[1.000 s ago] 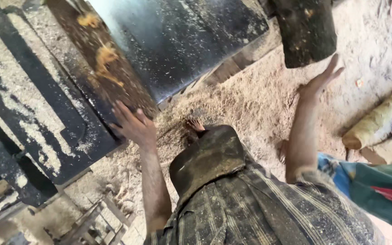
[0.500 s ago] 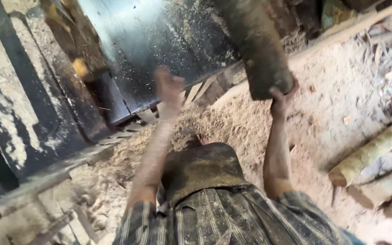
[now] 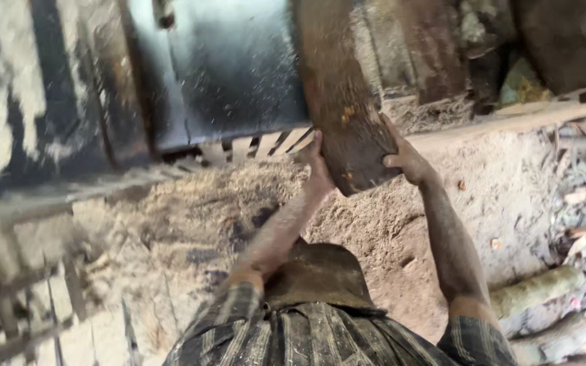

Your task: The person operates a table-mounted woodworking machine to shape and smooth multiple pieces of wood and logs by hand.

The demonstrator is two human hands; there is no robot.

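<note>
A thick dark log [image 3: 344, 102] lies along a shiny black metal saw table [image 3: 232, 74], its near end overhanging the edge. My left hand [image 3: 319, 173] presses against the left side of the log's end. My right hand [image 3: 405, 157] grips the right side of that end. Both arms reach forward over my dirty apron [image 3: 317, 274] and striped shirt. The picture is blurred by motion.
Sawdust [image 3: 191, 210] covers the ground below the table. A wooden beam [image 3: 510, 122] runs right from the log. Short logs [image 3: 534, 291] lie on the ground at the lower right. Dark, white-dusted metal framing [image 3: 28, 135] stands to the left.
My left hand has moved right from the table's edge onto the log's end. Both hands now clasp the log, which has come down lower toward the table. The view has swung right.
</note>
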